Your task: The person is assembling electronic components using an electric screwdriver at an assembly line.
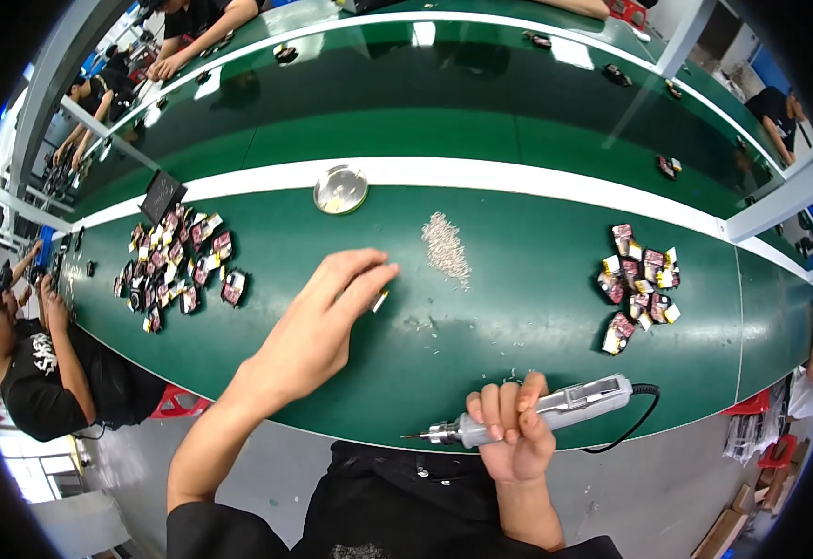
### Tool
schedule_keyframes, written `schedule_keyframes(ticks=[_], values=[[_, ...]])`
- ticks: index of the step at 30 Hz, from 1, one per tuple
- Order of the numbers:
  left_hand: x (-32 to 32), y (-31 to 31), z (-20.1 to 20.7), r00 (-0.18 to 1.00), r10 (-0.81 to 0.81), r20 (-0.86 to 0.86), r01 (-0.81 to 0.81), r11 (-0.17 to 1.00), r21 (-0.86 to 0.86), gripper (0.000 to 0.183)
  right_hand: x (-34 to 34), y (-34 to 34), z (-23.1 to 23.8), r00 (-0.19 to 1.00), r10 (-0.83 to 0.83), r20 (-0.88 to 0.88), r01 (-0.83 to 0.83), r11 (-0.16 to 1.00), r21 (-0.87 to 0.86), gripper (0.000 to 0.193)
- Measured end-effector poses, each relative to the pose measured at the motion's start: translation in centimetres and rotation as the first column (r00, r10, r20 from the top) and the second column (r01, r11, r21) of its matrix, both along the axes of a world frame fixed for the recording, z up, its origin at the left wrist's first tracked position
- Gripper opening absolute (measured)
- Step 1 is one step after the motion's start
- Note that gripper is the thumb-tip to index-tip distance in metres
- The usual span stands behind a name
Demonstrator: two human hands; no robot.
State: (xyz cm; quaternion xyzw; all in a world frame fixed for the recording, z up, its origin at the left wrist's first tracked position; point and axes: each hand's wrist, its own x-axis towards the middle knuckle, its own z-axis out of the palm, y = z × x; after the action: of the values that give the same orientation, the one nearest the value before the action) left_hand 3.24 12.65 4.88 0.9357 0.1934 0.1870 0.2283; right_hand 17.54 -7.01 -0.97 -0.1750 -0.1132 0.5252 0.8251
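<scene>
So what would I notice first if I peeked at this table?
Probably the grey electric screwdriver gripped in the right hand at the near edge of the long green table, its tip pointing left. The left hand reaches out over the middle, pinching a small part. Beyond it lies a pale heap of tiny screws, with piles of small reddish pieces at both sides.

You sit at a long green workbench (pixel 518 317) with a white edge stripe (pixel 518 174); grey floor (pixel 667 484) lies below, glare above.
</scene>
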Motion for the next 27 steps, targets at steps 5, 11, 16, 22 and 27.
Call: schedule_keyframes(ticks=[5,11,16,22,27], values=[[-6.7,-5.5,-2.7,0.983,0.112,-0.147,-0.083,0.979,0.186,0.046,-0.9,0.3,0.2,1.000,0.021,-0.019,-0.022,0.998,-0.054,0.017],[-7.9,-5.7,-4.5,0.988,0.152,-0.006,-0.147,0.966,0.212,0.049,-2.9,-0.4,0.7,0.998,0.064,-0.006,-0.065,0.994,-0.090,0.017],[-8.0,-4.7,-4.3,0.965,0.262,0.000,-0.253,0.931,0.261,0.045,-4.3,-0.3,1.0,0.992,0.123,0.006,-0.122,0.988,-0.097,0.015],[-9.1,-3.6,-3.9,0.953,0.298,0.050,-0.302,0.947,0.113,0.035,-5.6,0.1,1.3,0.987,0.160,-0.008,-0.159,0.977,-0.144,0.012],[-7.8,-3.7,-2.5,0.917,0.394,-0.063,-0.386,0.916,0.111,0.038,-5.8,0.0,1.3,0.983,0.183,-0.010,-0.182,0.971,-0.155,0.011]])
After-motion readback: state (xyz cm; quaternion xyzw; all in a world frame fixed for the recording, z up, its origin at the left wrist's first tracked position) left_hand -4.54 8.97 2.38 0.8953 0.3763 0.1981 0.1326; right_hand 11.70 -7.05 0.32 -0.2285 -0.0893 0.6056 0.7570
